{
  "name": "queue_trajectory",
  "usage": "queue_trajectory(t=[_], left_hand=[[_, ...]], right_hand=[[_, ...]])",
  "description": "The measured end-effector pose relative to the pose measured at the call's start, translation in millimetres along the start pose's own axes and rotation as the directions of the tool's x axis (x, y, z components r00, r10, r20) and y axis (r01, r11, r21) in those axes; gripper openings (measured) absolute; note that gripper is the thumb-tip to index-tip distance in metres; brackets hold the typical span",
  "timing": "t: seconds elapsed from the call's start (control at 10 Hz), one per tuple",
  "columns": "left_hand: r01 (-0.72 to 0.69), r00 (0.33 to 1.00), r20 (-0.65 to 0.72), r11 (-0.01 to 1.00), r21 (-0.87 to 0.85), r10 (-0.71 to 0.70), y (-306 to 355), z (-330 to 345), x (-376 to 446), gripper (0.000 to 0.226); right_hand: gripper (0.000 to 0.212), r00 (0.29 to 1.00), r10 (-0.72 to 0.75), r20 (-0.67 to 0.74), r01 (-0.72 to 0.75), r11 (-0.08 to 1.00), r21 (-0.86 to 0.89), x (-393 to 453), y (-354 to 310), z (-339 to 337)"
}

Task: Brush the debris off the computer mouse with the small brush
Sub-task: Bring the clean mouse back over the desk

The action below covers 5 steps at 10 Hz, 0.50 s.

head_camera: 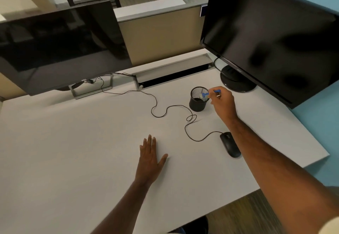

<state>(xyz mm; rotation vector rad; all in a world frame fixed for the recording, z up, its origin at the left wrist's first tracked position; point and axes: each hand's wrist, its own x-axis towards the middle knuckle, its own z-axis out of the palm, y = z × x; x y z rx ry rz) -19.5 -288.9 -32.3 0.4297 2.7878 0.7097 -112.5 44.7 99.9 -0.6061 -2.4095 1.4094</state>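
1. Head view: right hand [222, 101] fingers pinch brush [209, 94] over cup [199, 99], centre right.
2. Left hand [151, 156] flat, fingers apart, on desk [73, 142].
3. Mouse [230, 144] lower right, apparently unbrushed; sweeping remains.

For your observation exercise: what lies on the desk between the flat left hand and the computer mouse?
In the head view, between the left hand and the mouse, only the mouse's thin black cable loops over bare desk.

The right hand [222, 103] hides most of the brush [211, 93] handle.

2 monitors [60, 50]; 1 mouse [230, 145]; 1 brush [207, 94]
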Motion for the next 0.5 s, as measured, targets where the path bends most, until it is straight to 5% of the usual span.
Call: queue_trajectory(t=[0.5], left_hand=[[0.000,1.000,-0.026,0.997,-0.080,-0.002,-41.7,-15.5,-15.1,0.094]], right_hand=[[0.033,0.982,0.180,-0.051,-0.185,0.976,-0.113,21.2,-6.8,37.5]])
